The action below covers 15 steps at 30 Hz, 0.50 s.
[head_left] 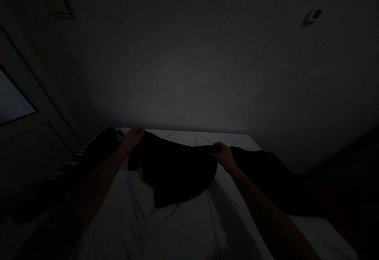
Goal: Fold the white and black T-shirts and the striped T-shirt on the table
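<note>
A limp, light black fabric garment (171, 173) is pinched at its top edge by the left hand (134, 138) and right hand (223, 156), sagging onto a white bedsheet (180, 228).

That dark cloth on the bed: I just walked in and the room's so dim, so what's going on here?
A person is holding up a black garment by its top edge, pinched in the left hand and the right hand. Its lower part drapes down onto a white sheet. More dark fabric lies just beyond the right hand, and another dark mass lies beyond the left. The room is dim, so the garment's exact type is hard to tell.
</note>
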Tool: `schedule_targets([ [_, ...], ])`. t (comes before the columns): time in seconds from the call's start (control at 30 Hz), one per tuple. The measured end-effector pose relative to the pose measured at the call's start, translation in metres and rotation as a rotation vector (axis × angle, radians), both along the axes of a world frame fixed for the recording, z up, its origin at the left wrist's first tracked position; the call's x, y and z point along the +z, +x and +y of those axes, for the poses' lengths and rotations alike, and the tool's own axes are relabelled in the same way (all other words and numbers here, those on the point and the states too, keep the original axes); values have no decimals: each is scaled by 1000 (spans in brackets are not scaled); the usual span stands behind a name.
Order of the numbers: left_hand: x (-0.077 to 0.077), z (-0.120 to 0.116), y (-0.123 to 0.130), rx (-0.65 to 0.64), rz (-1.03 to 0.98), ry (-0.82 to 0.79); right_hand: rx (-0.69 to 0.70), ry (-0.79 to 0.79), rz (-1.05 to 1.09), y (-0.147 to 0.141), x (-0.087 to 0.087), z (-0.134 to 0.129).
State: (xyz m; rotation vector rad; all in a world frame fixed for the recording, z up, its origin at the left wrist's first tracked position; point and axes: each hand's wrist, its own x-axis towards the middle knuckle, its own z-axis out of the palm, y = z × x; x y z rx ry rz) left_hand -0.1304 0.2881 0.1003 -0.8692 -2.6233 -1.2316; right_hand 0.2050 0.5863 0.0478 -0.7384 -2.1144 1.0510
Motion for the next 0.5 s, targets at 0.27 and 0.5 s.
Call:
schedule_targets([
  [0.27, 1, 46, -3, 19, 65, 45, -173, 137, 48, -32, -12, 21],
  [0.5, 80, 75, -30, 63, 160, 65, -35, 71, 18, -65, 54, 75],
])
